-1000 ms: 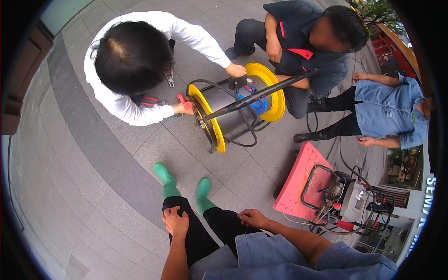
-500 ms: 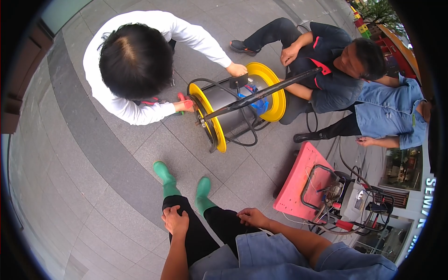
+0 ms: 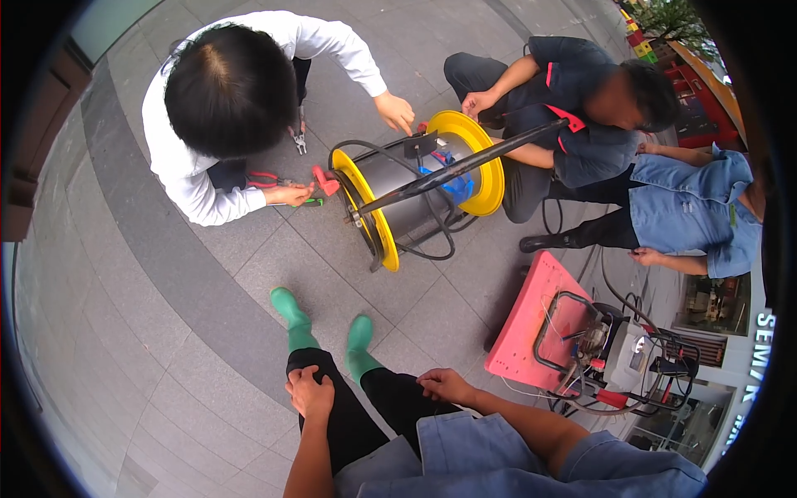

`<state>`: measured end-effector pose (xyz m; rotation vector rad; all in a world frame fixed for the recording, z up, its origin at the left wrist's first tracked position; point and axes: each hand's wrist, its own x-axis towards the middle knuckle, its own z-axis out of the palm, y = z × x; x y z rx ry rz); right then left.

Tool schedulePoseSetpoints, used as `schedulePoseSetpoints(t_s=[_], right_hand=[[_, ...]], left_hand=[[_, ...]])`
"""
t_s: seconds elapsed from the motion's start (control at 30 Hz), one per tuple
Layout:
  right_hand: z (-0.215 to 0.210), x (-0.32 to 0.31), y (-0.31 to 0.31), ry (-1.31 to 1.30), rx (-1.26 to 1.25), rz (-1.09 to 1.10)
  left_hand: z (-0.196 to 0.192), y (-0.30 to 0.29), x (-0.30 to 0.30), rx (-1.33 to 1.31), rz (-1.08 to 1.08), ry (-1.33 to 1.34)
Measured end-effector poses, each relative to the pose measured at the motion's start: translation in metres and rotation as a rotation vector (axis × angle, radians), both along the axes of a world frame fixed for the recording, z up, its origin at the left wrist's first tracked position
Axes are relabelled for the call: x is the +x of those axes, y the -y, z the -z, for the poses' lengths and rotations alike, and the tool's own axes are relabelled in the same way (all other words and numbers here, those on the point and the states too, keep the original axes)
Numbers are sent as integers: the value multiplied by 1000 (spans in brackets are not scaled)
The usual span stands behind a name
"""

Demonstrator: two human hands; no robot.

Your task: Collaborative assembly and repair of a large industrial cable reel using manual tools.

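Landmark: a yellow-flanged cable reel (image 3: 419, 195) on its side on grey paving, ahead of the wearer.
Left hand (image 3: 309, 392): rests on the left knee, nearer the wearer than the reel; fingers curled loosely, holding nothing.
Right hand (image 3: 446, 385): lies on the right knee, fingers spread flat, empty.
Green boots (image 3: 325, 325): between the knees and the reel.
Co-workers: a person in a white shirt (image 3: 193, 170) crouches left of the reel, hands at its flanges; another in dark clothes (image 3: 573, 133) sits to its right.
Pink case (image 3: 535, 324): right of the reel, nearer the wearer.
Handling: the reel looks heavy and rigid; the black frame bar (image 3: 465, 170) seems the best hold.
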<state>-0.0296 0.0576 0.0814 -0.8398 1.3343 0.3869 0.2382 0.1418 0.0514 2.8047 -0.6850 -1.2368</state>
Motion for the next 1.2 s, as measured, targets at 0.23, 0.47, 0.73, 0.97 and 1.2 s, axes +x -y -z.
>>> schedulePoseSetpoints(t_s=[0.23, 0.47, 0.73, 0.97, 1.2], right_hand=[[-2, -1, 2, 2, -16, 0], [-23, -9, 30, 148, -164, 26], [-57, -34, 83, 81, -407, 142], [-94, 9, 145, 111, -478, 164], [-103, -24, 146, 158, -359, 261]], left_hand=[[-2, 3, -1, -22, 17, 1], [-5, 22, 5, -189, 99, 30], [-38, 87, -16, -617, 328, -114], [-117, 205, -24, -975, 352, -147], [-172, 314, -40, -1118, 612, -51]])
